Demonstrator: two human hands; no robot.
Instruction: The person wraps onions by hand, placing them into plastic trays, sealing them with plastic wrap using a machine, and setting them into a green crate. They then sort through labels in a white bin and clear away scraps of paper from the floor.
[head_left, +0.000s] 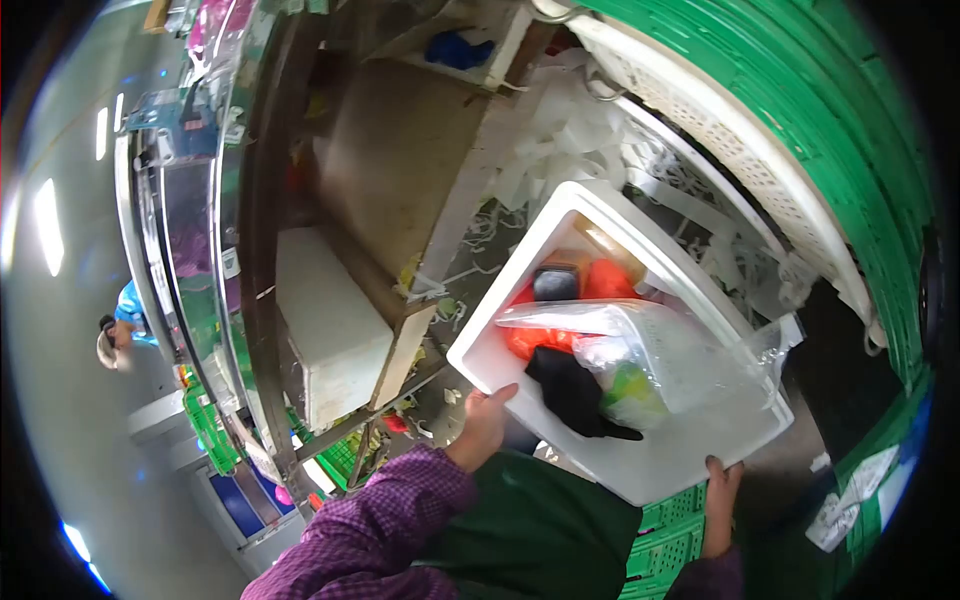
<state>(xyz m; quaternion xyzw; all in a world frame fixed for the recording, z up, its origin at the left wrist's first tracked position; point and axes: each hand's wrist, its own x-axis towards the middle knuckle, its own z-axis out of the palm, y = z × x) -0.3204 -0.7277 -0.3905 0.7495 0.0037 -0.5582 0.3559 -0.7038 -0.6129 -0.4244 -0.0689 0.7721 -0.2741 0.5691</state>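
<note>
I carry a white foam box (545, 260) tilted in front of me. My left hand (484, 424) grips its near left edge, the purple checked sleeve behind it. My right hand (720, 500) holds the box's near right corner from below. Inside the box lie a clear plastic bag (660, 350) with something green in it, orange-red packets (608, 280) and a black item (570, 392).
A second white foam box (335, 330) sits on a metal-framed bench (400, 170) at left. Piled white plastic strips (570, 140) lie ahead. Green crates (830, 110) and a white crate (720, 140) stand at right. Another person (120, 335) is far left.
</note>
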